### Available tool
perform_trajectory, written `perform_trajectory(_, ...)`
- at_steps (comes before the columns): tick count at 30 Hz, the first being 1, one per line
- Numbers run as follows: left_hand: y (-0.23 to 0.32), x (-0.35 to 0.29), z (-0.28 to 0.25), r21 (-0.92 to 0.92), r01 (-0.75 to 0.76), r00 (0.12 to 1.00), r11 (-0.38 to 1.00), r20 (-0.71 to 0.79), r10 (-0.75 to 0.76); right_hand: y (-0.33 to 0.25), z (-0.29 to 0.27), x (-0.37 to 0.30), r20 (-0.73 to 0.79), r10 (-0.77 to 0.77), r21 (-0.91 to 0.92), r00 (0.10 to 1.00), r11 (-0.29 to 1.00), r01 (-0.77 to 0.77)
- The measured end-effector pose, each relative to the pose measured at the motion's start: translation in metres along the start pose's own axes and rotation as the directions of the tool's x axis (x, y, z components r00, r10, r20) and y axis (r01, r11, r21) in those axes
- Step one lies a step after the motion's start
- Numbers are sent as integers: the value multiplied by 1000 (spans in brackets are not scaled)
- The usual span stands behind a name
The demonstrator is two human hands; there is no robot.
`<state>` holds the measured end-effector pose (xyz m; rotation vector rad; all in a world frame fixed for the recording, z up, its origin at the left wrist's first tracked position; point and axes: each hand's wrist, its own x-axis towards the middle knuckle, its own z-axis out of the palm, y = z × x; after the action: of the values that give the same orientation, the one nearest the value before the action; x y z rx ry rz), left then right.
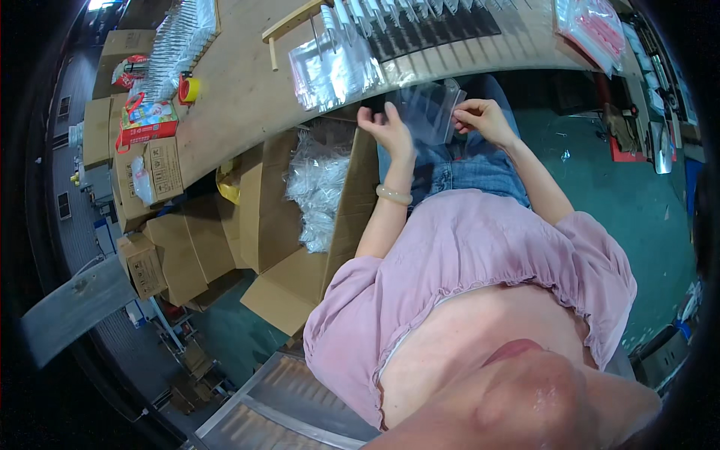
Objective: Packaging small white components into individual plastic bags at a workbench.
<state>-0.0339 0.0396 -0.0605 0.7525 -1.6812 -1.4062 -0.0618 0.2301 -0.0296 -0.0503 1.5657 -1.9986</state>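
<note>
Right hand (484,121) pinching a bag (429,112), left hand (390,135) loose

I see the hands apart, the clear bag between them above the lap (480,178), just off the edge of the table (247,90). Right thumb and fingers nip its right side; the left fingers stand spread near its other side, and I cannot tell whether they touch it. I make out nothing inside, so I judge this one unfilled. Left to do, by my reading: the row of pieces (357,13) by the black strip (442,37), with a flat pile (334,75) of clear bags beside it. Probably done: the heaped packets (319,187) in the open box (289,289), though I cannot make out their contents. I cannot count either lot.
</note>
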Motion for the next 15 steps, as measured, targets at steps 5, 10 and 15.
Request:
perform_trajectory(5, 79, -38, -5, 106, -454, 708, 885, 646, 285, -4, -3, -6, -75, -192, -311, 979, 937, 160)
perform_trajectory(10, 78, -33, 11, 65, 60, 602, 996, 793, -88, -39, -8, -5, -26, -103, -361, 994, 929, 86)
perform_trajectory(15, 67, -35, 22, 49, 135, 532, 990, 839, -114, -45, -21, -3, 59, -147, -372, 987, 915, 159)
